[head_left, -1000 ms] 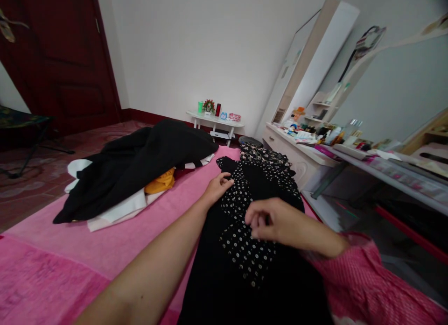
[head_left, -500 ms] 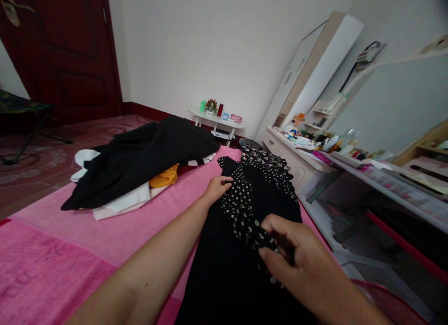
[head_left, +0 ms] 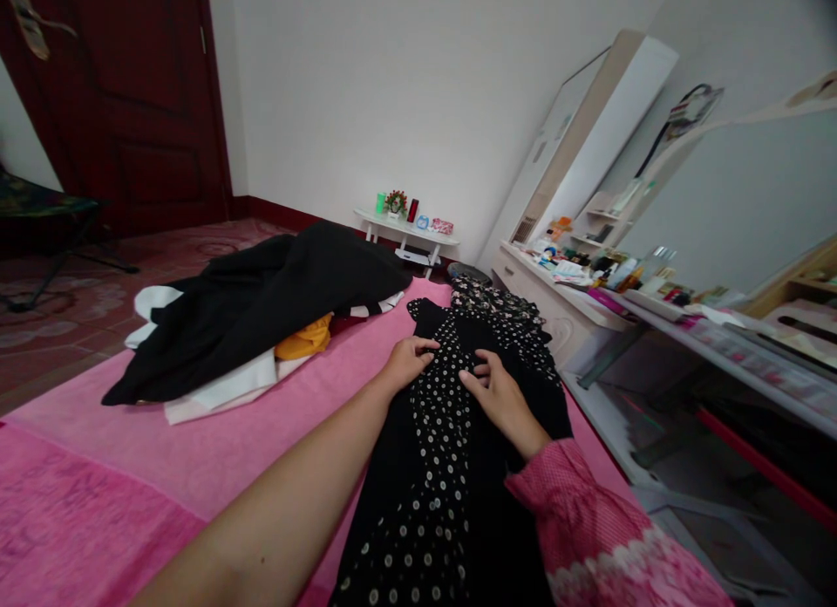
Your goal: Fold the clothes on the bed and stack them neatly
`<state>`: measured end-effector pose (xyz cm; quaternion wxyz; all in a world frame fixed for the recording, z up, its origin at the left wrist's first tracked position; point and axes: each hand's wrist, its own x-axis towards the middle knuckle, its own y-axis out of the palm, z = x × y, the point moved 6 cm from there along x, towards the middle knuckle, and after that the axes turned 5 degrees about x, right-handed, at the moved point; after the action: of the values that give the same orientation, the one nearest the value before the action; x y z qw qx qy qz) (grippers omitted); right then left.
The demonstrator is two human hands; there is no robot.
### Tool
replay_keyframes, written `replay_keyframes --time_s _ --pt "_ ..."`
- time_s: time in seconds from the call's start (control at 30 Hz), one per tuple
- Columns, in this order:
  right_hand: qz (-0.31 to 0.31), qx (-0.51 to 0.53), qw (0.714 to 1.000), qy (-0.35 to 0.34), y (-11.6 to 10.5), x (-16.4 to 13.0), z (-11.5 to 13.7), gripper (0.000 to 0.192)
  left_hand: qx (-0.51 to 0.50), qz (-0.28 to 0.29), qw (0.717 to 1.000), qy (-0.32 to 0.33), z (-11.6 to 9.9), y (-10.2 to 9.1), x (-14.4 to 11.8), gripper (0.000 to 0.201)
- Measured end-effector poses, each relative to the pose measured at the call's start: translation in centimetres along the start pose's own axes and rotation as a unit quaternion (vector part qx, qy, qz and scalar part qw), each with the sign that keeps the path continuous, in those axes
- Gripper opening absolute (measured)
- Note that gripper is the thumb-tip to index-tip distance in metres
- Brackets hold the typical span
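Evidently the black garment (head_left: 506, 528) lies lengthwise on the pink cover (head_left: 346, 398), running from the near edge of the view towards the far end, so that both hands can reach it from either side. A dotted strip (head_left: 441, 406) runs down its middle, widening towards the wearer, and the two hands flank its upper part. The left hand (head_left: 409, 363) rests at the strip's left edge, thumb and forefinger close together; whether cloth is pinched between them I cannot tell, but the placing suggests a steadying touch. The right hand (head_left: 502, 398) is over the strip's right side, fingers loosely curved and the thumb parted from them, with no cloth visibly gripped, a pose that would suit smoothing or arranging. Beyond, a floral cloth (head_left: 493, 297) lies at the far end of the garment. A heap of black cloth (head_left: 288, 297) is set well apart on the left, over white cloth (head_left: 226, 385) and yellow cloth (head_left: 304, 338), which probably leaves working room between heap and garment.
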<state>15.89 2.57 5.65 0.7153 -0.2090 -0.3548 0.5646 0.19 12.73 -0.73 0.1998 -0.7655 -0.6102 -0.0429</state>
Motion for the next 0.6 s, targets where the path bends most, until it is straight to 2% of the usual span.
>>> replay_keyframes --time_s 0.07,0.13,0.23,0.3,0.43,0.6 --pt "-0.022 0.017 1.000 -0.005 1.1 1.1 -1.6 0.055 0.006 -0.001 1.000 0.004 -0.2 -0.1 -0.1 0.030" --pt "-0.059 0.029 0.998 -0.012 1.7 1.3 -2.8 0.043 0.013 -0.001 1.000 0.005 -0.4 -0.1 -0.3 0.029" --pt "-0.113 0.032 0.993 0.007 1.9 0.9 -4.1 0.035 0.025 -0.008 1.000 -0.006 -0.3 0.1 -0.1 0.031" --pt "-0.127 0.015 0.991 0.028 1.8 0.7 -4.6 0.033 0.035 -0.020 0.999 -0.022 -0.2 0.2 0.5 0.035" --pt "-0.115 -0.032 0.992 0.039 2.1 0.6 -4.3 0.031 0.069 -0.044 0.995 -0.055 -0.1 0.2 3.7 0.043" --pt "-0.110 -0.013 0.994 0.018 2.3 0.5 -3.3 0.027 0.116 -0.042 0.987 -0.103 0.0 1.4 9.4 0.038"
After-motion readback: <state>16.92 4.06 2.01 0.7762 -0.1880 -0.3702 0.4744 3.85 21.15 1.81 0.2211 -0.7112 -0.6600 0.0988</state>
